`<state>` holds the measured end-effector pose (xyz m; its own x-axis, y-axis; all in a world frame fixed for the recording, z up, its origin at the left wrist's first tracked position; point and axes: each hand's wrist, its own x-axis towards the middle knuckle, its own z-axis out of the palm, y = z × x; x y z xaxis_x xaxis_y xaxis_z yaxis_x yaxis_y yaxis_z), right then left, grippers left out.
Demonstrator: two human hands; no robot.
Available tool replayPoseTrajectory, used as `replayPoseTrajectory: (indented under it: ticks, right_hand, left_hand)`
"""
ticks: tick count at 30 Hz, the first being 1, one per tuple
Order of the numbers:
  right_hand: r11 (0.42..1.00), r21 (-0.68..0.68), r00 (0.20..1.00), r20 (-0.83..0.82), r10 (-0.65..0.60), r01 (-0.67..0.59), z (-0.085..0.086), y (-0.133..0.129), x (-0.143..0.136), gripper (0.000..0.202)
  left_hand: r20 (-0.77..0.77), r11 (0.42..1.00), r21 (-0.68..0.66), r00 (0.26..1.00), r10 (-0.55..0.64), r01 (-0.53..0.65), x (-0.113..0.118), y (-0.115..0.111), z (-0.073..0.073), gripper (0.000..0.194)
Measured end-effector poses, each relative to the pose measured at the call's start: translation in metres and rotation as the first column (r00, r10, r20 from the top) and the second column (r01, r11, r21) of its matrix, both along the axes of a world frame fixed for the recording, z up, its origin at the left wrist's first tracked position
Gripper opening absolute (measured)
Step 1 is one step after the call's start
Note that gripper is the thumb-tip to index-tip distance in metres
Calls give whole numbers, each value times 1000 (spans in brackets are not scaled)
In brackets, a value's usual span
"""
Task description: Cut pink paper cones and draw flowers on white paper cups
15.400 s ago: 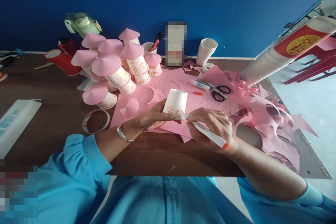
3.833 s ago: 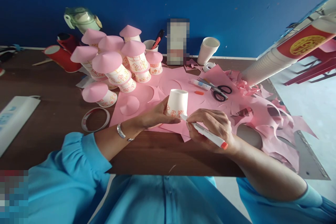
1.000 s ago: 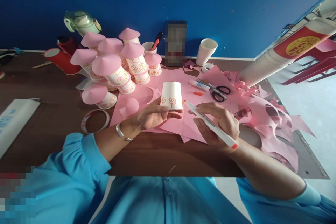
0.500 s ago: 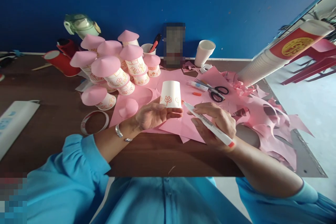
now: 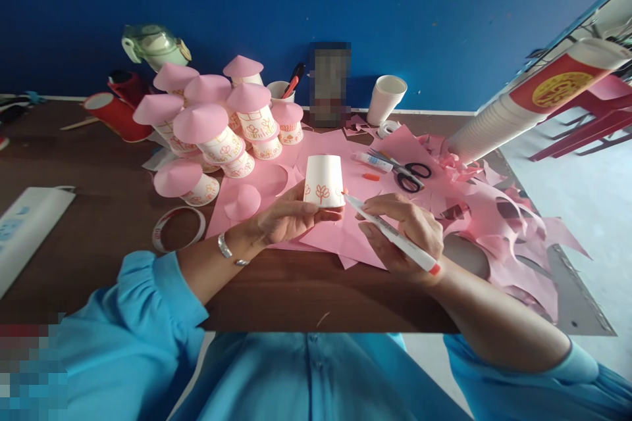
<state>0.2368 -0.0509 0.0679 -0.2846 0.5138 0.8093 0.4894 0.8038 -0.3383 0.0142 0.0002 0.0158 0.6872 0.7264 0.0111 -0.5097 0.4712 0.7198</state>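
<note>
An upside-down white paper cup point(image 5: 323, 174) with orange flower drawings near its rim is held in my left hand point(image 5: 286, 217), thumb in front and fingers beneath. My right hand point(image 5: 407, 230) grips a white marker point(image 5: 395, 235) with a red end; its tip is at the cup's right side, by a small orange curve. I cannot tell whether the tip touches. Pink paper sheets point(image 5: 320, 237) lie under both hands. Beyond the cup are an orange marker cap point(image 5: 371, 177), a glue tube point(image 5: 374, 161) and black-handled scissors point(image 5: 412, 177).
Decorated cups with pink cone roofs point(image 5: 201, 123) stand stacked at the back left. A tape roll point(image 5: 178, 229) lies near my left forearm. Pink paper scraps point(image 5: 518, 243) and a long stack of cups point(image 5: 498, 122) are at the right. Another cup stack point(image 5: 386, 100) stands by the blue wall.
The cup has turned slightly in my left hand, its drawn flower shifting right, and sits a little lower. The marker tip is now closer against the cup's side.
</note>
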Motion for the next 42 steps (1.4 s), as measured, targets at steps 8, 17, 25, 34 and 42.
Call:
replayPoseTrajectory:
  ticks: [8, 17, 25, 34, 42]
  right_hand:
    - [1000, -27, 1000, 10, -10, 10, 2, -2, 1, 14]
    - [998, -58, 999, 3, 40, -40, -1, 1, 3, 27]
    - [980, -135, 975, 185, -121, 148, -27, 19, 7, 47]
    - [943, -284, 980, 149, -134, 173, -38, 29, 7, 70]
    - [898, -433, 996, -7, -92, 80, -47, 39, 12, 75]
  left_hand:
    - [-115, 996, 87, 993, 1, 9, 2, -3, 9, 41]
    - [-189, 978, 202, 977, 94, -55, 4, 2, -1, 53]
    - [-433, 754, 647, 758, 487, -114, -2, 1, -12, 83]
    - [-467, 501, 862, 513, 720, 81, 6, -3, -25, 81]
    - [-462, 408, 886, 466, 755, 220, 9, -11, -14, 92]
